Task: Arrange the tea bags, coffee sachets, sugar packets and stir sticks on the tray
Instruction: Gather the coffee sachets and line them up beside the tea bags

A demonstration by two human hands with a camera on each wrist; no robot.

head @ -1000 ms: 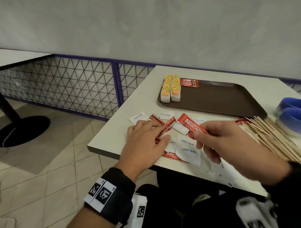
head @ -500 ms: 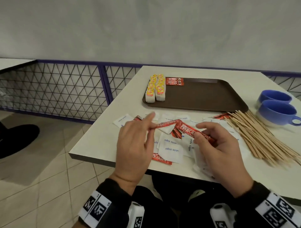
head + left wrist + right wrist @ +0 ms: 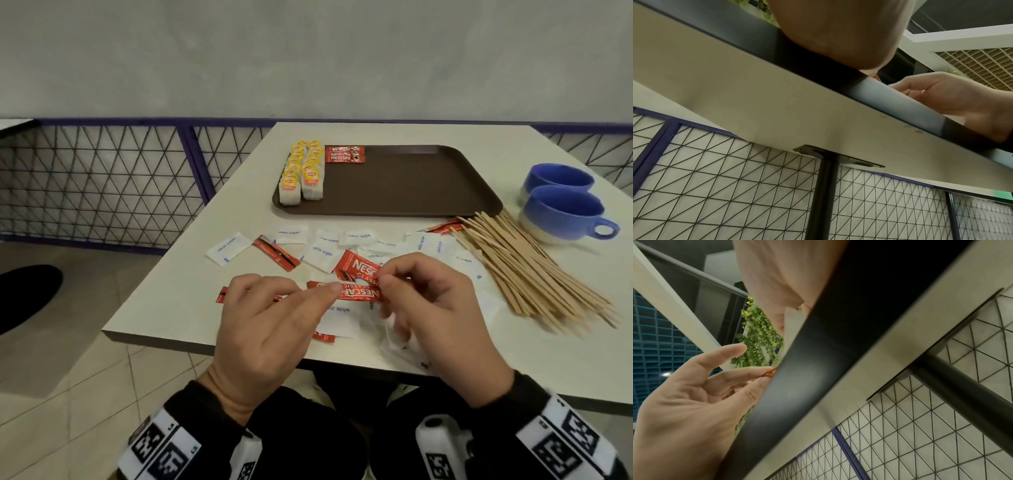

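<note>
A brown tray [image 3: 411,185] lies at the back of the table, with two rows of yellow-tagged tea bags [image 3: 303,171] at its left end and two red coffee sachets [image 3: 344,154] beside them. White sugar packets [image 3: 320,254] and more red sachets [image 3: 276,253] are scattered in front of the tray. Wooden stir sticks [image 3: 534,270] lie in a heap at the right. My right hand [image 3: 387,277] pinches a small bundle of coffee sachets [image 3: 358,265] above the packets. My left hand [image 3: 320,290] pinches one more sachet [image 3: 361,294] and holds it against that bundle.
Two blue cups [image 3: 565,209] stand right of the tray, close to the stick heap. The table's near edge [image 3: 164,337] runs just under my wrists. A purple-framed wire fence [image 3: 102,185] stands left of the table. Both wrist views show mostly the table's underside and its post [image 3: 823,194].
My left hand lifted a red sachet off the table and brought it to the sachets in my right hand. The view swung right, so the cups and sticks show in full.
</note>
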